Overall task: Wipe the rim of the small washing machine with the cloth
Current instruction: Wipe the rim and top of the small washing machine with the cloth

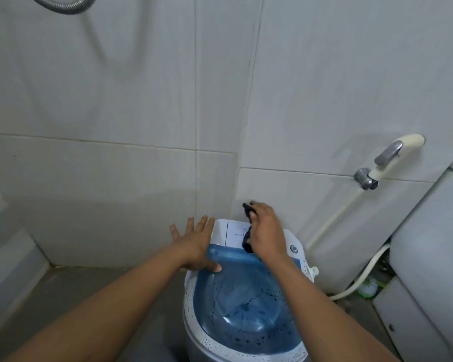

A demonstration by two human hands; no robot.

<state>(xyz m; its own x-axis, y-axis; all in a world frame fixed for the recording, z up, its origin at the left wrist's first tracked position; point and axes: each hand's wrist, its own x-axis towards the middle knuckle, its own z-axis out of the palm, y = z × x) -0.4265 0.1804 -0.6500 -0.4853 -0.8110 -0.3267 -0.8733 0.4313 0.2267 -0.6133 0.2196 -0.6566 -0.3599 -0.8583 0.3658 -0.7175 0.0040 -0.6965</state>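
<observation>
A small round washing machine stands on the floor by the tiled wall, with a white speckled rim [194, 307], a blue translucent lid and a white control panel [233, 232] at the back. My left hand [196, 244] rests flat on the machine's far left edge, fingers spread, thumb on the blue lid. My right hand [266, 231] grips a dark cloth [247, 242] and holds it on the control panel at the back of the machine. Part of the cloth sticks out above my fingers.
White tiled walls meet in a corner right behind the machine. A bidet sprayer [392, 155] hangs on the right wall with its hose [361, 278] running down. A white toilet [429, 244] stands at the right. A metal shower hose [66, 6] loops at top left.
</observation>
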